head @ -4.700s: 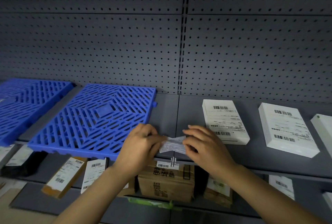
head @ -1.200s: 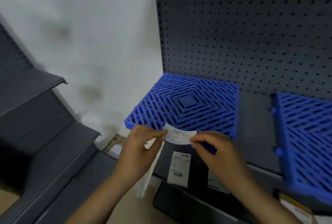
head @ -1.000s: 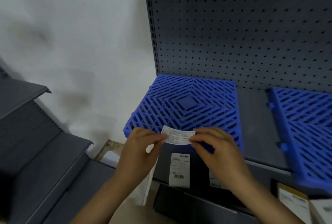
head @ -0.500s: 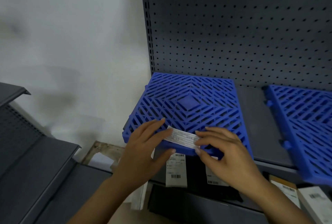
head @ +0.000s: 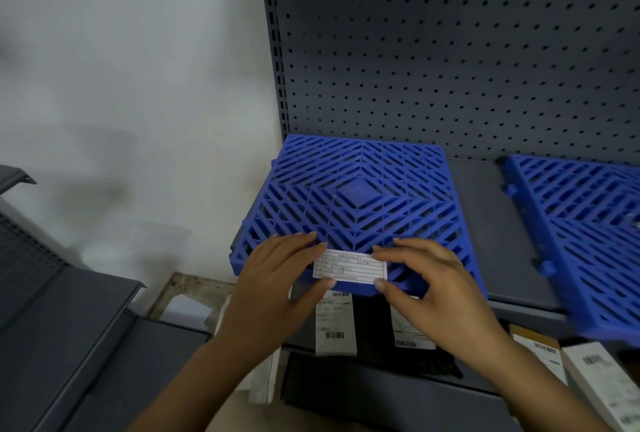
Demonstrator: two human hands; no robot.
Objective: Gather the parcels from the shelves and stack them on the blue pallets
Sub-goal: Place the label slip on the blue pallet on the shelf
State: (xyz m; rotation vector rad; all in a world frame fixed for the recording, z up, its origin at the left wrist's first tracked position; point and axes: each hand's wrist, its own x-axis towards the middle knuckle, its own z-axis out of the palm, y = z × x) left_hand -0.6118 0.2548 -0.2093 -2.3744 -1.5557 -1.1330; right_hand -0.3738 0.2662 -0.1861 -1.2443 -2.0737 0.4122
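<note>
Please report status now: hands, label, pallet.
Left hand and right hand press white label on blue pallet front edge. No parcels on it. Nothing blocking.

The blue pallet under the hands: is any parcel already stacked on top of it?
No, the blue pallet carries no parcel; only a small white label lies at its front edge, between the left hand and the right hand.

Two blue pallets [head: 360, 203] [head: 588, 223] lie side by side, apart, on the grey shelf [head: 485, 223].
</note>
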